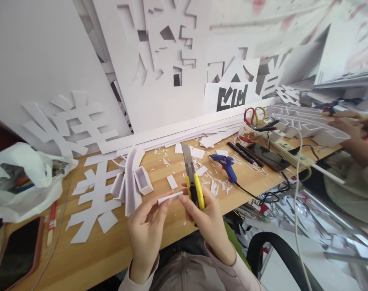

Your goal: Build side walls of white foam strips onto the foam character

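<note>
Near the table's front edge, my left hand (147, 226) pinches a thin white strip (169, 197), seen almost edge-on. My right hand (206, 214) is wrapped around a yellow and black utility knife (193, 188), its blade pointing away from me. The right fingertips also meet the strip's right end. Just beyond my hands lies a small white rectangle (172, 182). To the left stand white folded pieces (132, 182), one curved and one box-like, beside a flat white cut-out character (96, 198).
A blue glue gun (225, 163), black markers (241, 153), a phone (269, 157) and a cup (247, 133) with scissors are to the right. A white plastic bag (26, 178) and another phone (18, 252) sit left. At far right, a co-worker's hands (347, 123) touch a large white letter shape (308, 121).
</note>
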### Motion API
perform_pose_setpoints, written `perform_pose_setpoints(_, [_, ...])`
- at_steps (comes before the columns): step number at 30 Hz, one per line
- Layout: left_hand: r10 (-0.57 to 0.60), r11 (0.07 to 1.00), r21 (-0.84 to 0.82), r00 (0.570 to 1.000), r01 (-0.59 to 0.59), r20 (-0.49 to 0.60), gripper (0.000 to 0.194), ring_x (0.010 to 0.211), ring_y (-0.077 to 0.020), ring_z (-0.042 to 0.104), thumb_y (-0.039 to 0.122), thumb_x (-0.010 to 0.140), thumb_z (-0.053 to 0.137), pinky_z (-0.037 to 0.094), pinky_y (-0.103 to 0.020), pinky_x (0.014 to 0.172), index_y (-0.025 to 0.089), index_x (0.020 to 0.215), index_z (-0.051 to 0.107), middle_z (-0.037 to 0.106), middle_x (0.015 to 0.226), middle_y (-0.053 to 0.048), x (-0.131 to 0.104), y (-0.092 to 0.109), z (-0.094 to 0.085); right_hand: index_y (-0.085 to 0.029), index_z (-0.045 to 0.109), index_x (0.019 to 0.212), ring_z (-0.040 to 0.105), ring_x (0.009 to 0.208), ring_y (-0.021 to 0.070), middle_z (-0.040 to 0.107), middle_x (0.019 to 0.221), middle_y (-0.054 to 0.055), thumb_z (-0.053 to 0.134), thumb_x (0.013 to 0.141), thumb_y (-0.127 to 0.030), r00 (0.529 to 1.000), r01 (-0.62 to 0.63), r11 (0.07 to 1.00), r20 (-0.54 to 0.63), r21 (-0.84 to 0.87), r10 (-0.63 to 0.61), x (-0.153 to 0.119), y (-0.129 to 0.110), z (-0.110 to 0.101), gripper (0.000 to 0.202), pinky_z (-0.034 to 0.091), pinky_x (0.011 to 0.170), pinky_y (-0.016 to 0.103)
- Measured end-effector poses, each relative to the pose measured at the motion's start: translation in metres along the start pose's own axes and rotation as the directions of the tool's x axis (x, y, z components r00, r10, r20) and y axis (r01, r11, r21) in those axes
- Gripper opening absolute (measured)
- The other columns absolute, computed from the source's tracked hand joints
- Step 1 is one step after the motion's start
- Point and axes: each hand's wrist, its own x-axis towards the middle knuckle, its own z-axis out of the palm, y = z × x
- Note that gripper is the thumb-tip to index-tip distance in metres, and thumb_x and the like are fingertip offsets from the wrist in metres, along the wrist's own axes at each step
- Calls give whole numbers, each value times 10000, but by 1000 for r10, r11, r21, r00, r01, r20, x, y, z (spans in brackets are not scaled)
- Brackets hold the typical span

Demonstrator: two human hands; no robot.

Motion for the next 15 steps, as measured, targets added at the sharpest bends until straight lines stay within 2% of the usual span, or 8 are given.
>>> perform_pose_setpoints(1, [97, 993, 69, 995, -94, -37, 104, 819, -193, 755, 223, 867, 711, 617, -279, 760, 229, 944, 780, 797, 919, -34, 0, 1, -4, -216, 674, 1159, 655, 650, 154, 714, 949, 58, 658, 897, -466, 995, 98, 989, 6, -113, -98, -3, 1, -2, 363, 536, 572, 267])
perform_pose_setpoints(3, [297, 937, 214, 952, -275, -78, 234, 868, -182, 749, 96, 857, 686, 602, -284, 819, 246, 1013, 775, 795, 967, -27, 1, 0, -13, -247, 661, 1274, 687, 821, 199, 723, 1013, 78, 568, 968, -428, 960, 279, 905, 73, -321, -270, -9, 2, -7, 368, 546, 693, 294])
perform_pose_setpoints(4, [374, 901, 275, 923, -337, -92, 290, 881, -177, 744, 51, 845, 681, 594, -283, 833, 250, 1036, 770, 792, 982, -26, 2, -1, -17, -255, 653, 1311, 689, 816, 199, 728, 998, 78, 544, 985, -422, 941, 339, 855, 133, -392, -312, -12, 2, -9, 381, 536, 689, 288])
perform_pose_setpoints(6, [461, 844, 365, 879, -393, -122, 333, 854, -160, 735, 1, 813, 693, 584, -263, 808, 248, 1023, 770, 785, 951, -20, 2, -1, -24, -239, 666, 1316, 665, 663, 170, 724, 863, 64, 518, 1004, -447, 914, 404, 780, 238, -477, -328, -17, 1, -13, 404, 491, 581, 260])
perform_pose_setpoints(10, [522, 800, 444, 833, -403, -184, 315, 766, -148, 719, -18, 766, 737, 579, -244, 718, 238, 946, 775, 772, 849, -5, 1, 3, -29, -163, 718, 1244, 602, 523, 143, 662, 681, 43, 492, 1011, -498, 890, 455, 693, 266, -559, -369, -23, -3, -11, 466, 422, 477, 244])
perform_pose_setpoints(15, [512, 809, 438, 837, -393, -195, 322, 758, -164, 723, -7, 753, 760, 592, -269, 708, 236, 965, 772, 772, 848, -5, -2, 7, -27, -141, 738, 1209, 567, 470, 116, 651, 672, 42, 474, 1020, -498, 870, 484, 637, 253, -601, -422, -22, -5, -5, 482, 407, 451, 230])
